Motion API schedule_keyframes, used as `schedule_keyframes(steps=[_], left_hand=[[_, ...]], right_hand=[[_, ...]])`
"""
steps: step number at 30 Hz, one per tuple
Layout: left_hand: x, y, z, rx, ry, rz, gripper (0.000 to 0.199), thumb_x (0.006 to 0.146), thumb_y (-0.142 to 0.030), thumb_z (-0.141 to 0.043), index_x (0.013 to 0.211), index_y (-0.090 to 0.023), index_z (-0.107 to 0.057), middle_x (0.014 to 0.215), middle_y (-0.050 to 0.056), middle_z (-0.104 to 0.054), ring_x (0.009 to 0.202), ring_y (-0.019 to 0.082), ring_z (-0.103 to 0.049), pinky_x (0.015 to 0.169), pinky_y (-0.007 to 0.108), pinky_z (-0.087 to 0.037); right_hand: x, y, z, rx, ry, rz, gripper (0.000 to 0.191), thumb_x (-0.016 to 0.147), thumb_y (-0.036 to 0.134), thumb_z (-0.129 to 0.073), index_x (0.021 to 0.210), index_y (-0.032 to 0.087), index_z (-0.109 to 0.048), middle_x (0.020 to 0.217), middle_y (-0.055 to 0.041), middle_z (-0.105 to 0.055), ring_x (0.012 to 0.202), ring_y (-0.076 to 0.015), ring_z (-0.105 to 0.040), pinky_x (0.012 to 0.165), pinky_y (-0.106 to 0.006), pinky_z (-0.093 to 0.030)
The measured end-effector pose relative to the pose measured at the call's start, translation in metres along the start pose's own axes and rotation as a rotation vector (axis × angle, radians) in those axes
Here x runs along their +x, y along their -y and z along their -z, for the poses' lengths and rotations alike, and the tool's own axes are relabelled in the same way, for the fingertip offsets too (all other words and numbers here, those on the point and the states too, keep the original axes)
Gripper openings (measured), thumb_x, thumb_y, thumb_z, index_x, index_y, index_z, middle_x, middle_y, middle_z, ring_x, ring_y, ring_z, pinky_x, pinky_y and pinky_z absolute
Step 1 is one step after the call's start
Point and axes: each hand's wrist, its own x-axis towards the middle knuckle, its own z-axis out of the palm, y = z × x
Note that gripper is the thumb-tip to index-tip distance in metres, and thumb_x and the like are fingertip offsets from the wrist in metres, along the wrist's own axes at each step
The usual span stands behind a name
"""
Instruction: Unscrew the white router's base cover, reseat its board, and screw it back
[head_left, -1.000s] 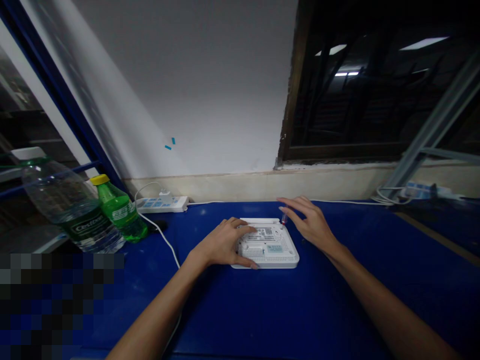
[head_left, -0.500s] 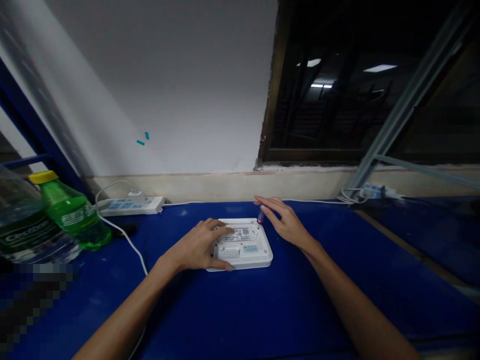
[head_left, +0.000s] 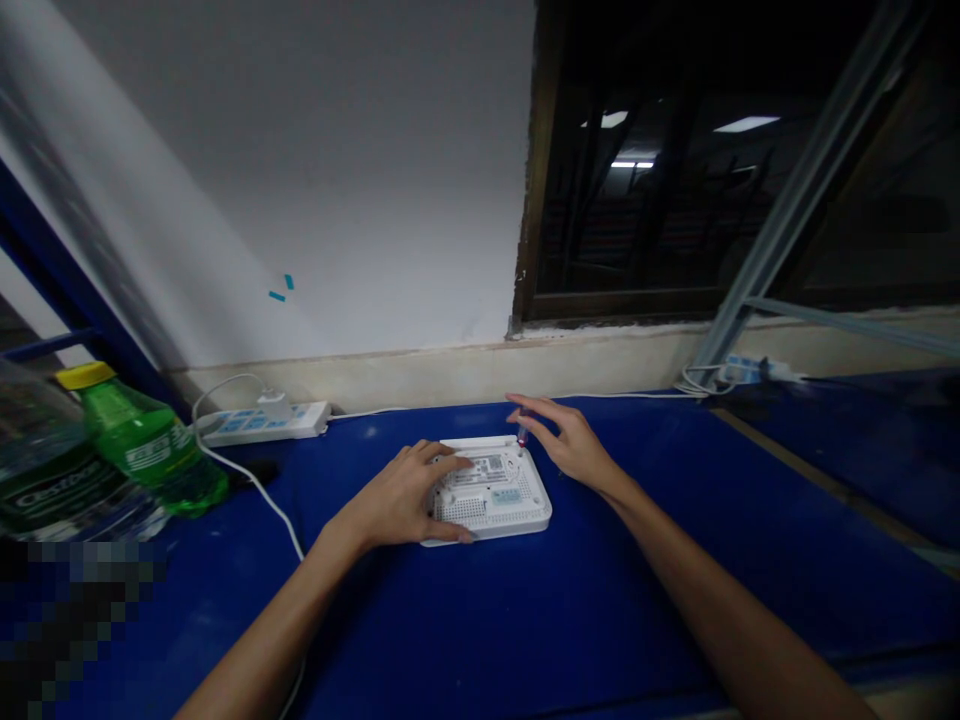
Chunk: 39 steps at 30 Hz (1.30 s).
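A white plastic device (head_left: 517,507), looking like a router, lies underside up on the blue table, showing vent holes and printed labels. My left hand (head_left: 401,497) is spread over its left side, thumb along the near edge and fingers across the top, holding it down. A small screwdriver (head_left: 523,432) with a clear and red handle stands upright at the device's far right corner. My right hand (head_left: 571,445) has it between thumb and fingers. The fingers partly hide the handle, and the tip is too small to make out.
On the left stand a green bottle (head_left: 150,440) with a yellow cap and a large clear bottle (head_left: 52,460). A power strip (head_left: 262,423) with a plugged-in charger lies by the wall, its white cable (head_left: 259,485) running forward. Another power strip (head_left: 757,370) sits at the back right.
The view has shifted slightly. My right hand's fingers have moved a little around the screwdriver, which stays at the same corner. My left hand keeps its place on the device.
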Motion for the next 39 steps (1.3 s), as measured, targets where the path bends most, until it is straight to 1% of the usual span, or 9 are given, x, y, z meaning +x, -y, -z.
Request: schedule_keyframes(steps=[2,4,9,15,21,27,33,35,39], left_hand=[[0.0000,-0.0003,0.0001,0.004,0.002,0.004,0.083,0.070,-0.069,-0.074,0.138,-0.029,-0.049,0.138,0.012,-0.050,0.123,0.034,-0.050,0.103,0.054,-0.041],[0.0000,-0.0003,0.0001,0.010,0.005,0.010,0.084,0.070,-0.070,-0.074,0.138,-0.029,-0.049,0.138,0.012,-0.050,0.123,0.035,-0.049,0.103,0.055,-0.040],[-0.0003,0.0005,-0.0002,0.011,0.008,0.015,0.085,0.070,-0.071,-0.073,0.139,-0.028,-0.048,0.138,0.012,-0.051,0.122,0.034,-0.050,0.102,0.054,-0.041],[0.0001,0.0022,-0.0020,0.009,0.006,0.018,0.086,0.069,-0.072,-0.074,0.140,-0.030,-0.048,0.138,0.012,-0.050,0.123,0.035,-0.049,0.102,0.056,-0.041],[0.0000,0.0027,-0.0028,0.013,0.000,0.004,0.085,0.069,-0.071,-0.073,0.140,-0.031,-0.047,0.138,0.012,-0.050,0.122,0.035,-0.049,0.102,0.056,-0.041],[-0.0005,0.0017,-0.0027,0.019,0.011,0.016,0.084,0.071,-0.069,-0.073,0.141,-0.032,-0.046,0.140,0.011,-0.049,0.125,0.035,-0.048,0.104,0.057,-0.039],[0.0003,0.0015,-0.0025,0.018,0.012,0.019,0.083,0.071,-0.068,-0.073,0.140,-0.031,-0.047,0.140,0.013,-0.049,0.126,0.037,-0.048,0.104,0.060,-0.039],[0.0003,0.0015,-0.0024,0.014,0.014,0.019,0.082,0.072,-0.068,-0.073,0.140,-0.031,-0.047,0.140,0.013,-0.049,0.126,0.037,-0.048,0.103,0.059,-0.039],[-0.0002,0.0018,-0.0021,0.008,0.022,0.031,0.083,0.071,-0.070,-0.073,0.141,-0.031,-0.046,0.141,0.013,-0.049,0.128,0.038,-0.047,0.105,0.062,-0.037]], right_hand=[[-0.0004,-0.0005,-0.0012,-0.038,-0.051,-0.005,0.028,0.094,0.035,-0.062,0.119,0.027,-0.069,0.106,-0.0058,-0.073,0.096,-0.0221,-0.066,0.090,-0.039,-0.051],[-0.0006,-0.0003,-0.0023,-0.087,-0.071,-0.004,0.027,0.092,0.037,-0.065,0.115,0.026,-0.071,0.101,-0.0064,-0.072,0.093,-0.0227,-0.065,0.087,-0.039,-0.051],[-0.0002,0.0023,-0.0038,-0.013,0.034,-0.010,0.042,0.103,0.028,-0.042,0.145,0.029,-0.047,0.122,-0.0068,-0.068,0.111,-0.0209,-0.062,0.101,-0.042,-0.046],[0.0002,0.0026,-0.0021,-0.101,-0.048,0.007,0.027,0.091,0.035,-0.066,0.116,0.027,-0.070,0.101,-0.0051,-0.073,0.091,-0.0222,-0.065,0.086,-0.039,-0.052],[-0.0010,0.0011,-0.0011,-0.045,0.025,-0.018,0.044,0.102,0.028,-0.046,0.146,0.030,-0.046,0.119,-0.0053,-0.071,0.109,-0.0212,-0.062,0.099,-0.042,-0.047],[-0.0004,0.0026,-0.0049,-0.112,-0.036,-0.015,0.025,0.091,0.036,-0.066,0.114,0.027,-0.071,0.097,-0.0044,-0.072,0.089,-0.0219,-0.065,0.085,-0.038,-0.051],[-0.0005,0.0017,-0.0050,-0.026,0.050,-0.027,0.042,0.103,0.029,-0.041,0.144,0.031,-0.046,0.123,-0.0062,-0.068,0.114,-0.0216,-0.061,0.101,-0.044,-0.046],[-0.0006,0.0005,-0.0046,-0.004,0.049,-0.033,0.039,0.102,0.030,-0.044,0.140,0.030,-0.051,0.115,-0.0055,-0.071,0.107,-0.0209,-0.064,0.097,-0.042,-0.048],[-0.0007,-0.0009,-0.0036,-0.113,-0.023,-0.017,0.025,0.093,0.036,-0.063,0.115,0.027,-0.069,0.100,-0.0045,-0.072,0.091,-0.0215,-0.065,0.087,-0.039,-0.051]])
